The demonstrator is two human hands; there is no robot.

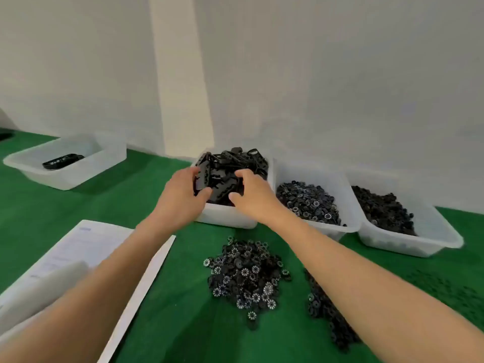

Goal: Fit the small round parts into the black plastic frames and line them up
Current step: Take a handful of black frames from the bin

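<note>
A clear bin (227, 218) at the middle back is heaped with black plastic frames (235, 159). Both my hands reach into it. My left hand (180, 195) grips a bunch of frames at the heap's left, thumb underneath. My right hand (252, 195) curls round frames at the heap's near right. A pile of small round parts (246, 273), black with white spoked faces, lies on the green mat in front of the bin. A second strip of plain black round parts (330, 318) lies beside my right forearm.
Two more clear bins stand to the right, one with spoked round parts (306, 200), one with black parts (385, 210). A bin at the far left (65, 163) holds a fitted frame. White paper sheets (86, 247) lie at the near left. A white wall runs behind the bins.
</note>
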